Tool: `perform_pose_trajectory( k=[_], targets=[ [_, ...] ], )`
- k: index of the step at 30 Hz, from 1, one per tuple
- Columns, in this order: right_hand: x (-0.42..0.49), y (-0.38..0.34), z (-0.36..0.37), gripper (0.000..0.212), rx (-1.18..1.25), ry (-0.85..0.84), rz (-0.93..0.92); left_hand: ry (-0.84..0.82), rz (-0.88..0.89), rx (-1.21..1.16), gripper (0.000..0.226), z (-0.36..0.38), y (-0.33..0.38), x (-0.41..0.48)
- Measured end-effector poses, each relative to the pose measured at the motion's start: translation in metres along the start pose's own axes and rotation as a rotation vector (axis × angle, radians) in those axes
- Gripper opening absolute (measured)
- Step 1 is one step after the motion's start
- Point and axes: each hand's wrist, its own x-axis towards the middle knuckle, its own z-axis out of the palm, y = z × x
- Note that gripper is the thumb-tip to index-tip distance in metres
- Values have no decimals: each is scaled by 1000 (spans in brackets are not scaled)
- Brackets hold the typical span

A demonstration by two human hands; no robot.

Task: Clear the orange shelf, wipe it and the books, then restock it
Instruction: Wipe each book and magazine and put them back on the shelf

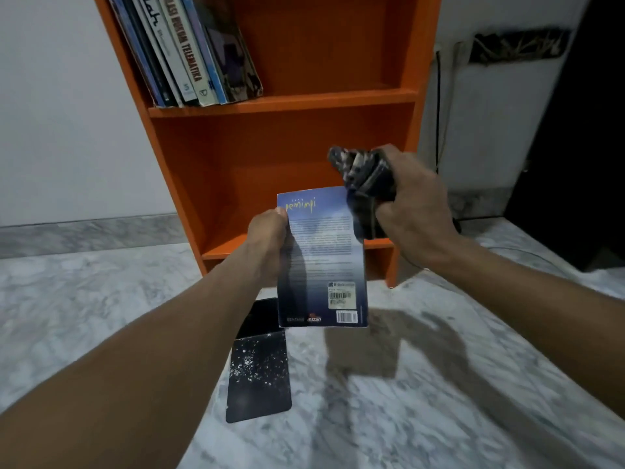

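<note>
My left hand point(269, 238) grips a blue paperback point(324, 265) by its left edge and holds it up, back cover facing me, in front of the orange shelf point(280, 103). My right hand point(414, 204) clutches a dark patterned cloth point(363, 174), which touches the book's top right corner. The shelf's lower compartment behind the book holds nothing that I can see. Several books point(189, 49) lean to the left in the upper compartment. A black book with white specks point(258, 374) lies flat on the marble floor below my left forearm.
The shelf stands on a grey-white marble floor point(406, 401) against a white wall point(61, 113). A dark cable point(439, 106) hangs down the wall right of the shelf. A dark opening fills the far right edge.
</note>
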Motion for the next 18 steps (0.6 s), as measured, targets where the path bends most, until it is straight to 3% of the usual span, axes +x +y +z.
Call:
perform_pose_trajectory(
  k=[2, 4, 6, 8, 10, 14, 16, 18],
  targets=[
    [-6, 4, 8, 53, 15, -72, -27, -8, 3, -79, 21, 2, 3, -2],
    [-57, 3, 21, 56, 29, -248, -164, 22, 40, -129, 19, 3, 11, -1],
    [-120, 4, 23, 43, -22, -462, -344, 73, 129, -113, 25, -3, 20, 4],
    [-148, 6, 5, 28, -5, -554, -418, 103, 197, 3, 26, -10, 25, 7],
    [-126, 6, -13, 30, 31, -436, -348, 96, 200, 61, 24, -18, 23, 6],
    [-25, -5, -19, 43, 9, 45, -205, 49, 144, 80, 23, -22, 16, 5],
    [-3, -19, -7, 42, 37, 76, -174, 39, 147, 63, 25, -16, 16, 4],
    [-27, -25, 11, 52, 59, -53, -200, 83, 142, 6, 28, -10, 19, 4]
  ],
)
